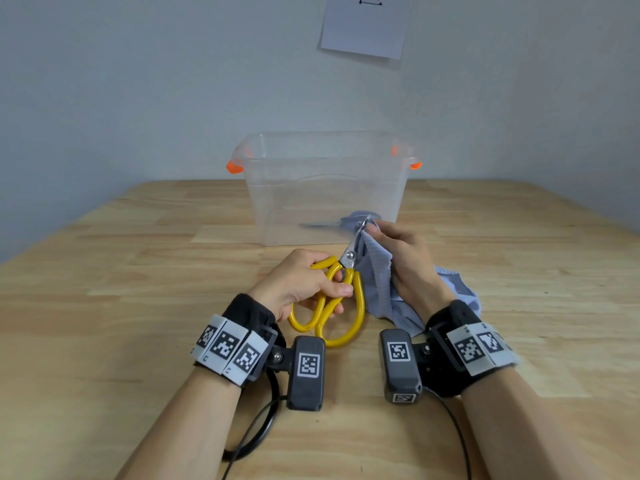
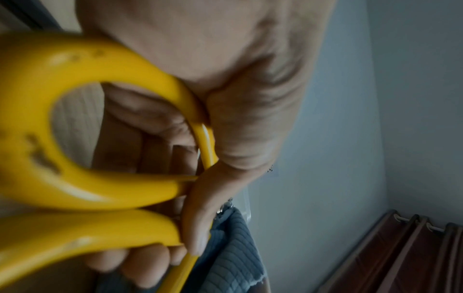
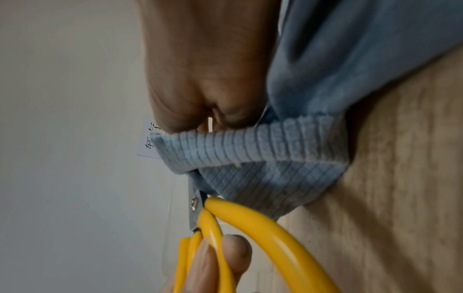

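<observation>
Scissors with yellow loop handles sit in your left hand, fingers curled through them, thumb on top. Their blades point far-right into the blue ribbed cloth, largely hidden by it. Your right hand pinches the cloth's far edge above the table; the rest trails down on the right. A white slip behind shows printed characters, too cut off to read.

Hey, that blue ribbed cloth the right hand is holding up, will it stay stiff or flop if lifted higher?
Likely floppy: the blue cloth drapes and folds below the right hand, its tail slumped on the table. Probably light, since the hand holds it up by one edge. The ribbed knit looks grippy rather than slippery.
</observation>
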`<state>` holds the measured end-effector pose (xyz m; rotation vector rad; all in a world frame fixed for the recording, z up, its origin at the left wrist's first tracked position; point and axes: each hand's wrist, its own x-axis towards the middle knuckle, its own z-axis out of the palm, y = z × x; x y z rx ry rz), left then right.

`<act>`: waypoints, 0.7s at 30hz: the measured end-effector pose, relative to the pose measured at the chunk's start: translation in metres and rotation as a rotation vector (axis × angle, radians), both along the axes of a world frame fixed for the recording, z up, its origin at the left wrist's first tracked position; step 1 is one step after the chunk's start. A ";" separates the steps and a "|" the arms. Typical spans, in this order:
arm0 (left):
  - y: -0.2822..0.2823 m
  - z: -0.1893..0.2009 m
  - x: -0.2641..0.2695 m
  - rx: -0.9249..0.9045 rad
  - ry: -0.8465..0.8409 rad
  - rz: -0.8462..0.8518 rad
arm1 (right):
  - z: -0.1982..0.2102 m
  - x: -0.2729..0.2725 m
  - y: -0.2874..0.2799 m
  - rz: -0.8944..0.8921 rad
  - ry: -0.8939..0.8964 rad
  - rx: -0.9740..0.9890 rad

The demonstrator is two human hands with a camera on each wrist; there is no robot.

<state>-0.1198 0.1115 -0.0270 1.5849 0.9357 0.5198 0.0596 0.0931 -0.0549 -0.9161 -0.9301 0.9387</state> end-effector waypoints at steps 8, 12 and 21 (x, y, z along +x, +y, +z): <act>-0.001 0.001 -0.001 -0.007 0.008 -0.005 | -0.005 0.003 0.006 -0.147 -0.025 -0.011; -0.001 0.000 0.000 -0.010 0.021 -0.016 | -0.004 0.004 0.008 -0.233 -0.029 -0.018; 0.002 0.000 -0.002 -0.014 0.008 -0.002 | 0.001 0.001 0.003 0.012 0.110 -0.030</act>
